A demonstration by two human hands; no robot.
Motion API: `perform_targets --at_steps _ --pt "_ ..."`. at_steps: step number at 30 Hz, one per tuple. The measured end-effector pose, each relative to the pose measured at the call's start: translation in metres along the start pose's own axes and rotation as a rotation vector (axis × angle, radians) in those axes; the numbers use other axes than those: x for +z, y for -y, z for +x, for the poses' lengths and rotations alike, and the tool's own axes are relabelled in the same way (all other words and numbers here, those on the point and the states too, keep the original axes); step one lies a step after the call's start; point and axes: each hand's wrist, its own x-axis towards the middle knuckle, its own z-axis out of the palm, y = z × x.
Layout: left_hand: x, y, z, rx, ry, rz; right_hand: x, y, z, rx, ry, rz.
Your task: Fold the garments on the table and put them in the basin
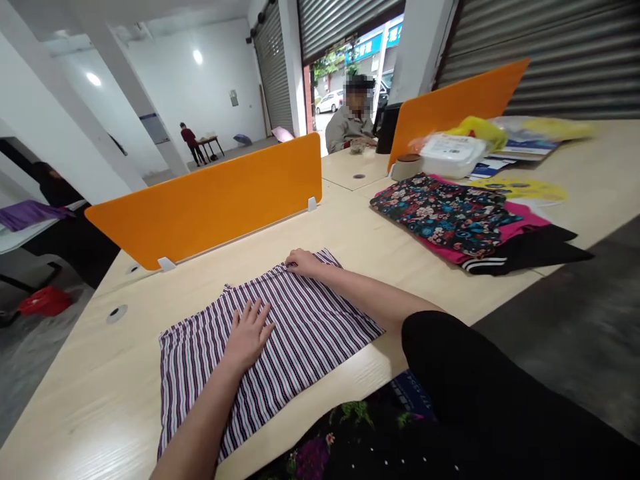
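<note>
A striped garment in white, dark and reddish lines lies spread on the table, its upper edge gathered like a waistband. My left hand rests flat on the middle of the cloth, fingers spread. At the upper right edge, my right hand is closed on the gathered band, fingers curled over it. My left forearm covers the garment's lower left part, and the right forearm crosses its upper right corner.
An orange divider stands behind the garment. Folded clothes, a tape roll and a white plastic box sit on the right. Across the table is a person. Below the garment runs the table's near edge.
</note>
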Motion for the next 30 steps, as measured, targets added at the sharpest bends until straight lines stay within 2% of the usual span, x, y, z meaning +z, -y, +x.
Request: perform_targets --at_steps 2,6,16,19,23,26,30 --pt "0.008 -0.009 -0.002 0.013 0.020 -0.018 0.000 -0.004 0.006 0.028 0.014 0.027" --pt "0.009 -0.006 -0.007 0.004 0.029 -0.021 -0.006 -0.011 0.016 0.069 0.069 0.078" --pt "0.011 -0.006 -0.007 0.018 0.001 -0.014 -0.024 0.007 0.036 0.214 0.153 0.019" --pt "0.011 -0.005 -0.007 0.018 0.001 -0.017 -0.025 0.012 0.041 0.220 0.106 -0.033" --pt "0.012 -0.005 -0.007 0.022 -0.014 -0.032 -0.010 0.016 0.030 0.166 -0.007 -0.108" --pt "0.012 -0.007 -0.008 0.015 -0.012 -0.049 0.001 0.011 0.014 0.153 -0.057 -0.163" --pt "0.011 -0.004 -0.007 -0.021 -0.017 -0.100 -0.003 -0.001 0.002 0.228 -0.156 -0.207"
